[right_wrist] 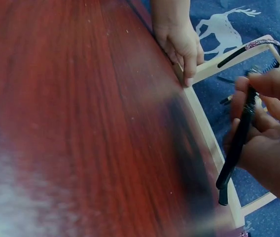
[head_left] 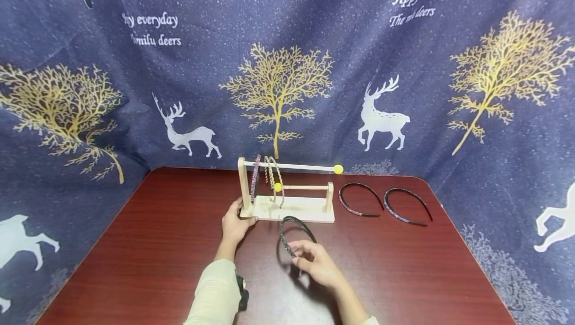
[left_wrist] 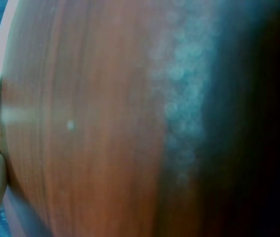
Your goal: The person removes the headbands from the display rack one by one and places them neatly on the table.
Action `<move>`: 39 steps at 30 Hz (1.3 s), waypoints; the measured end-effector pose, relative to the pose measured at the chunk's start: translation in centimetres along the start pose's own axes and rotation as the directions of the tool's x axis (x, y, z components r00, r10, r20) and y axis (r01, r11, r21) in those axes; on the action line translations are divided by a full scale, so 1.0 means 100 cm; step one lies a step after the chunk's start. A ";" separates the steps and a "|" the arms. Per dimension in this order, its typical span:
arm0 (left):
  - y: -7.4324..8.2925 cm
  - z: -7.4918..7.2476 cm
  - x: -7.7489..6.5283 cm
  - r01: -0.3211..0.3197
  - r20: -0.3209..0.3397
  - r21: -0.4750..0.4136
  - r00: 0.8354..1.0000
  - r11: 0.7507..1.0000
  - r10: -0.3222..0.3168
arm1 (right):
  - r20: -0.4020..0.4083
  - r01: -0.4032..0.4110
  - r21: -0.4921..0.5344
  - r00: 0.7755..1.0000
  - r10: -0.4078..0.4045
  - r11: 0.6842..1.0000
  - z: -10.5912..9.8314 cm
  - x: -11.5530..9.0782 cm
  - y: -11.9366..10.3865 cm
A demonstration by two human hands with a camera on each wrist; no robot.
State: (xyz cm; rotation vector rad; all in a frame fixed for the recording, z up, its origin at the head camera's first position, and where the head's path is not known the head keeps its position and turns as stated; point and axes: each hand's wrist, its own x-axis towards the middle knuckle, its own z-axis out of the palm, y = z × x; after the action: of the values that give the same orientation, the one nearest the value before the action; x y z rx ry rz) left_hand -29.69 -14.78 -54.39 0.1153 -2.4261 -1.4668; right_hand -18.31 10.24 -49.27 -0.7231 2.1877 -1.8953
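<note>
A light wooden stand has two rods, one higher and one lower, each tipped with a yellow ball. My left hand grips the left end of its base. Between the thumb and fingers of my right hand is a dark, sparkly headband, held in front of the stand with its curve facing away. The right wrist view shows the same headband pinched near its middle. On the upper rod hang a purple glittery headband and beige braided headbands.
Two more headbands lie right of the stand, one with red and pink stones and one with blue stones. The reddish-brown table meets a blue cloth backdrop at its far edge.
</note>
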 end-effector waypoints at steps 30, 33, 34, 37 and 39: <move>0.002 -0.002 -0.001 0.001 0.002 -0.053 1.000 0.999 -0.001 | 0.122 -0.061 -0.345 0.987 0.109 0.937 0.017 0.037 0.029; 0.002 -0.002 0.000 0.002 -0.007 -0.052 1.000 0.999 -0.003 | 0.128 -0.037 -0.381 0.987 0.093 0.924 0.020 0.041 0.027; 0.002 -0.002 0.000 0.002 -0.009 -0.052 1.000 0.999 -0.003 | 0.133 -0.028 -0.393 0.987 0.086 0.919 0.021 0.042 0.027; 0.001 -0.001 0.000 0.002 -0.002 -0.052 1.000 0.999 -0.002 | 0.144 -0.020 -0.407 0.986 0.086 0.913 0.023 0.044 0.026; 0.002 -0.002 0.000 -0.003 0.003 -0.048 1.000 0.999 0.004 | 0.147 -0.018 -0.404 0.986 0.084 0.915 0.024 0.045 0.025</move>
State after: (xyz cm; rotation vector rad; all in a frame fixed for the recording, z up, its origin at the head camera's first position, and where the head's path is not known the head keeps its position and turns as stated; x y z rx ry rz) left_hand -29.60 -14.87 -54.18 0.0984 -2.3900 -1.5239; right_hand -21.86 6.23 -51.28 -0.8373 2.4860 -1.3167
